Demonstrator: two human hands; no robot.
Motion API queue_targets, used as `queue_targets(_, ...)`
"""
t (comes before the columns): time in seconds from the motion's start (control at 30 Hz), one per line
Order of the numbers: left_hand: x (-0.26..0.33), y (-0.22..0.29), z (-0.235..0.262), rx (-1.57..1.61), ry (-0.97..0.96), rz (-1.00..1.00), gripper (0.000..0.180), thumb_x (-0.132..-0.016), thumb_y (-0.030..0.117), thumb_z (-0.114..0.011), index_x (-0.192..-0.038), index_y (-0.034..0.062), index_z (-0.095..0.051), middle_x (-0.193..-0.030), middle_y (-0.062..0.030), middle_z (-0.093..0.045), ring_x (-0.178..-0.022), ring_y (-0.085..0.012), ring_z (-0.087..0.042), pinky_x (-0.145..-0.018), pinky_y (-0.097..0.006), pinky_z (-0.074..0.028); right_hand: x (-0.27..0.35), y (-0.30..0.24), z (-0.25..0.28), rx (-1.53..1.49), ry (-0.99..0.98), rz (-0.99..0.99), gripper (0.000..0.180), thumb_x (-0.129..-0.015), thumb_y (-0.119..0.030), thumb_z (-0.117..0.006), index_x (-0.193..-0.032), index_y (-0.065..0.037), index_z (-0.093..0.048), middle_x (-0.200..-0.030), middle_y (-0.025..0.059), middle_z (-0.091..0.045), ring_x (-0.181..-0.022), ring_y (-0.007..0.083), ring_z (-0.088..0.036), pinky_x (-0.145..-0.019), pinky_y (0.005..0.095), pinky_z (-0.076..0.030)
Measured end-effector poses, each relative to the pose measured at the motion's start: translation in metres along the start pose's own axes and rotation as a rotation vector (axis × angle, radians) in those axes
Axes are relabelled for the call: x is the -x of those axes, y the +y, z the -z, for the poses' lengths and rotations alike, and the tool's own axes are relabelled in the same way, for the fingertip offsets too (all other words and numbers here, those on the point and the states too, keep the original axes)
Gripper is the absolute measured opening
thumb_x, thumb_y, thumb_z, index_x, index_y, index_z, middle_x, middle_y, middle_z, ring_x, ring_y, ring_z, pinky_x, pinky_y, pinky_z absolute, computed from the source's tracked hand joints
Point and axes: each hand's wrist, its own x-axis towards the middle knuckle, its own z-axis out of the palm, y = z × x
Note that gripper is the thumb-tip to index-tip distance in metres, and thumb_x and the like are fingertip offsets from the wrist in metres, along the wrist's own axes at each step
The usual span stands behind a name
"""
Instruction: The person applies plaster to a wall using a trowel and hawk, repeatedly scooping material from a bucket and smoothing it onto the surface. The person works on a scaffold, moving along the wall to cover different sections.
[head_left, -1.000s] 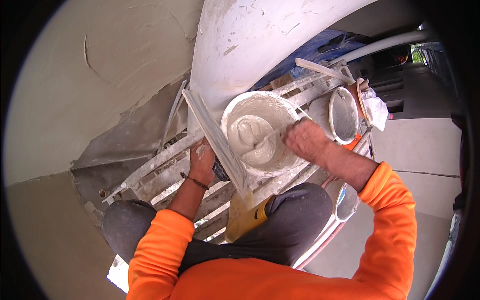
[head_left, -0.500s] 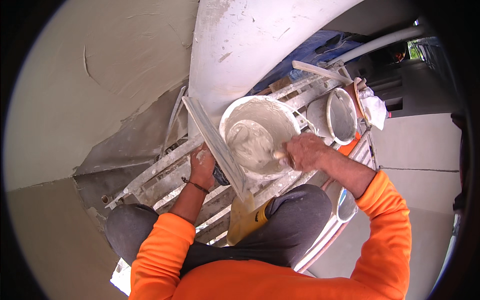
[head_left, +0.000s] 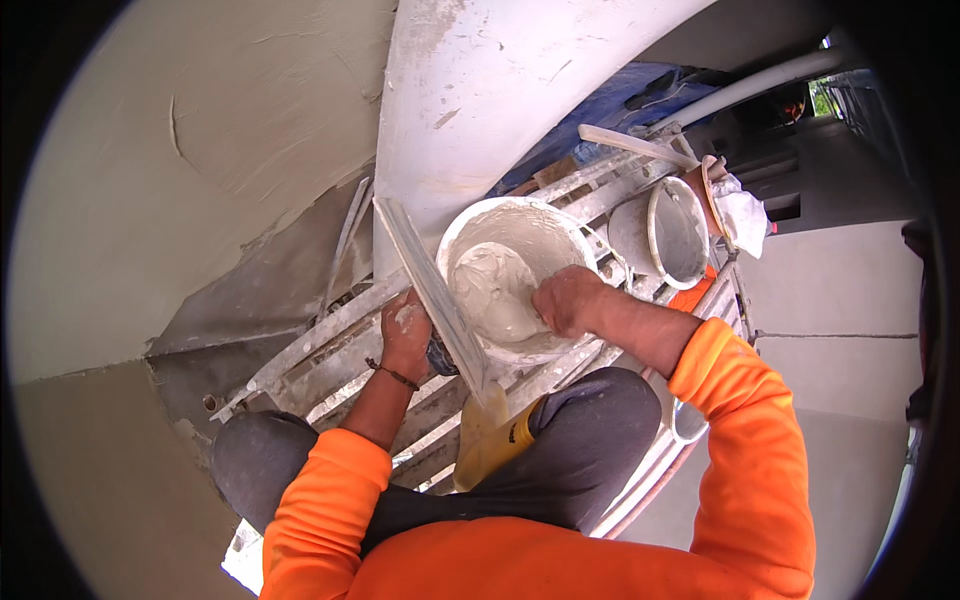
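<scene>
Head view: the right hand [head_left: 568, 300] reaches over the near right side of a white bucket [head_left: 545, 232], its knuckles above the pale grey paste [head_left: 488, 285] that lies inside. Its grip is curled closed; what it has hold of, if anything, is hidden under the fingers. The left hand [head_left: 405, 335] is up against the left side of a long, narrow board [head_left: 430, 285], which stands tilted just left of the bucket. Its fingers are mostly hidden, so I cannot tell how far closed that grip is or exactly what it has hold of. A dark band [head_left: 392, 374] circles the left wrist.

The bucket stands on a slatted platform [head_left: 330, 333], spattered pale, with its thin handle down along the right side. A second bucket [head_left: 632, 238] is just beyond it to the right, and a crumpled white cloth [head_left: 742, 215] is near that one. The board's lower end comes near a yellow boot [head_left: 487, 445] between the dark-trousered knees. Beyond the paste bucket rises a white curved surface [head_left: 460, 110], with a blue tarp [head_left: 620, 100] to its right.
</scene>
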Motion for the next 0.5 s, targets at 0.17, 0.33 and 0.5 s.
queue_targets(0.17,-0.001,0.005,-0.002,-0.154,0.052,0.018,0.024,-0.107,0.028,-0.047,-0.121,0.0152,-0.061,-0.115,0.0011,-0.068,-0.105,-0.0138,-0.065,-0.092,-0.034,-0.054,0.012,0.028,0.008,-0.341,0.269,-0.224,0.023,-0.089,-0.02,-0.062,-0.101,-0.006,-0.075,-0.104,0.0166,-0.074,-0.103,0.0351,-0.069,-0.092,0.0418,-0.053)
queue_targets(0.33,-0.007,0.0,0.003,0.085,-0.002,0.024,0.025,-0.106,0.028,-0.047,-0.12,0.0135,-0.062,-0.112,-0.0007,-0.068,-0.102,-0.0151,-0.066,-0.089,-0.034,-0.055,-0.026,-0.001,-0.001,0.073,0.337,-0.262,0.022,-0.092,-0.011,-0.056,-0.097,-0.006,-0.076,-0.102,0.0108,-0.075,-0.101,0.0239,-0.072,-0.081,0.0391,-0.058)
queue_targets(0.5,-0.007,-0.003,0.004,-0.087,0.054,0.02,0.028,-0.107,0.029,-0.042,-0.12,0.0165,-0.063,-0.112,0.0,-0.069,-0.102,-0.0153,-0.066,-0.091,-0.036,-0.054,0.001,-0.01,-0.005,0.128,0.348,0.003,0.028,-0.092,-0.012,-0.051,-0.107,-0.003,-0.073,-0.103,0.013,-0.074,-0.097,0.0268,-0.071,-0.081,0.039,-0.057)
